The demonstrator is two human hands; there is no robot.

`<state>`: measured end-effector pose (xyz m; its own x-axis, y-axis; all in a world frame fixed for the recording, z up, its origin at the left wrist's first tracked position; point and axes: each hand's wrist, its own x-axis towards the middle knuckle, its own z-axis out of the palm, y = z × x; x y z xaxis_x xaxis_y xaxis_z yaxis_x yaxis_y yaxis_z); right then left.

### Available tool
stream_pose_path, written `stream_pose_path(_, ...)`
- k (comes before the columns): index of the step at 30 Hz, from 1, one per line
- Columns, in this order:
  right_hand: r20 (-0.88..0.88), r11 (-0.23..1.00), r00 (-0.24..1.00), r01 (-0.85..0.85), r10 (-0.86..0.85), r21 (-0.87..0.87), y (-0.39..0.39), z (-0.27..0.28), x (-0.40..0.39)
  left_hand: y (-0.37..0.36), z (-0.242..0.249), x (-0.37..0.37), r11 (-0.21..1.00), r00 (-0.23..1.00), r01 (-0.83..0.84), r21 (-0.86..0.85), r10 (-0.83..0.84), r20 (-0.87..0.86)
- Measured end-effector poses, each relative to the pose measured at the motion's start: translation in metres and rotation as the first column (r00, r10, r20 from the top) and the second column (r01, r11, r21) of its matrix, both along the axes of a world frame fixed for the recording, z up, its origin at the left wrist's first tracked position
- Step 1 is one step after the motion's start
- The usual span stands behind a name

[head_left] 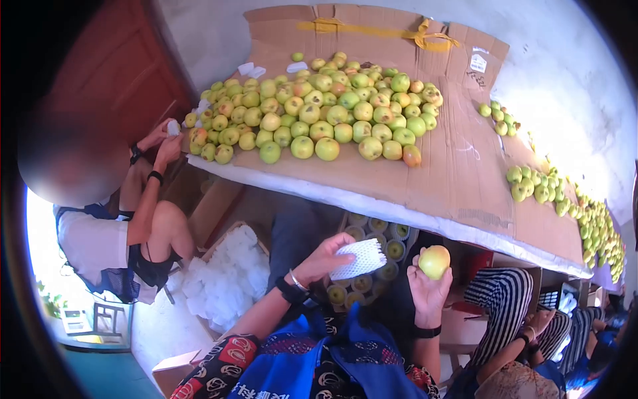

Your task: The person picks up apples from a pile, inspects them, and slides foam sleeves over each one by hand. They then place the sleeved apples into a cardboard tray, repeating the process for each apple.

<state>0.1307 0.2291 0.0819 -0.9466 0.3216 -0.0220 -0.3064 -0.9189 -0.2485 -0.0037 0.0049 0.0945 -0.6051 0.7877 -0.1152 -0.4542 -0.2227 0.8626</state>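
Observation:
My left hand (pixel 323 258) pinches a white foam net sleeve (pixel 359 258) that hangs flat toward the right. In my right hand (pixel 430 284) is a yellow-green apple (pixel 434 262), held up by the fingertips. The sleeve and the apple are apart. Below and between my hands stands a box of apples in foam nets (pixel 395 250), partly hidden by the sleeve and my left hand. Beyond my hands, a large heap of green and yellow apples (pixel 319 113) covers much of the cardboard-topped table (pixel 465 173).
Left of my legs, a carton holds a pile of white foam nets (pixel 226 276). A person (pixel 100 233) sits at the table's left end, handling a foam net. People in striped trousers (pixel 502 299) sit at my right. More apples (pixel 538 185) lie along the table's right side.

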Motion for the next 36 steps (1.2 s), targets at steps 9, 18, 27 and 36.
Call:
stream_pose_path(9, -0.007, 0.987, 0.998, -0.067, 0.068, 0.143, 0.014, -0.03, 0.006, 0.004, -0.001, 0.021, 0.983, 0.996, 0.026, -0.184, -0.042, -0.083)
stream_pose_path(18, 0.028, 0.995, 0.995, -0.099, 0.098, 0.033, -0.002, -0.022, 0.003, -0.002, -0.007, 0.013, 0.998, 0.997, -0.025, -0.06, 0.029, 0.067)
stream_pose_path(27, 0.24, 0.989, 0.964, -0.137, 0.118, 0.063, -0.033, -0.049, 0.003, 0.0, -0.056, 0.008, 0.989, 0.991, 0.081, -0.127, -0.067, 0.114)
stream_pose_path(36, 0.332, 0.96, 0.906, -0.28, 0.264, -0.002, -0.044, -0.041, 0.002, 0.006, -0.061, 0.003, 0.969, 0.975, 0.214, -0.123, -0.203, 0.095)
